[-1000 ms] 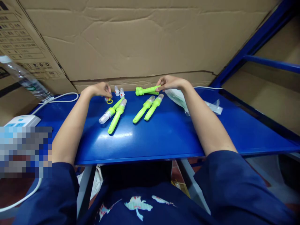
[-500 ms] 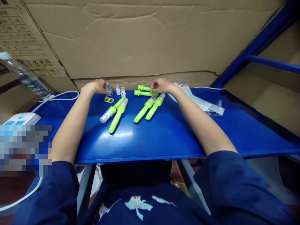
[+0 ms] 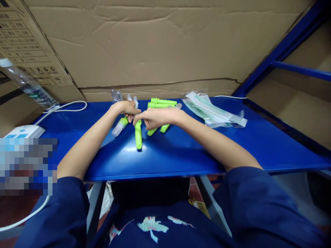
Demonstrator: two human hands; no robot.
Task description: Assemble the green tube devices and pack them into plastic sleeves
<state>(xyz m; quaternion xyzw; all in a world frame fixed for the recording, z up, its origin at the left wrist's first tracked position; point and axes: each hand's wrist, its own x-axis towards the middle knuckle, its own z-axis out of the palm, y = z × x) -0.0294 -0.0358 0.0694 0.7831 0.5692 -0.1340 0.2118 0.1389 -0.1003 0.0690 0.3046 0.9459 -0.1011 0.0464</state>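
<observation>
Bright green tubes with clear caps lie on the blue table. My right hand (image 3: pixel 159 117) reaches left, its fingers closed on the upper part of a green tube (image 3: pixel 139 137) that points toward me. Its clear end is hidden by my hands. My left hand (image 3: pixel 128 107) is beside those fingertips, its own fingers curled down; what they hold is hidden. Just below it lies another green tube (image 3: pixel 124 121) with a clear cap (image 3: pixel 118 129) toward me. Partly under my right hand are two more capped tubes (image 3: pixel 164 128). Two uncapped green tubes (image 3: pixel 162 101) lie behind it.
Several small clear caps (image 3: pixel 118 95) stand at the back by the cardboard (image 3: pixel 160 44). Plastic-wrapped packets (image 3: pixel 214 112) lie to the right. On the left are a clear bottle (image 3: pixel 33 88), a white cable (image 3: pixel 69 105) and a power strip (image 3: pixel 24 131).
My right hand has moved left from the uncapped tubes onto a capped tube, which has turned more upright. My left hand has moved right and nearer from the small clear caps.
</observation>
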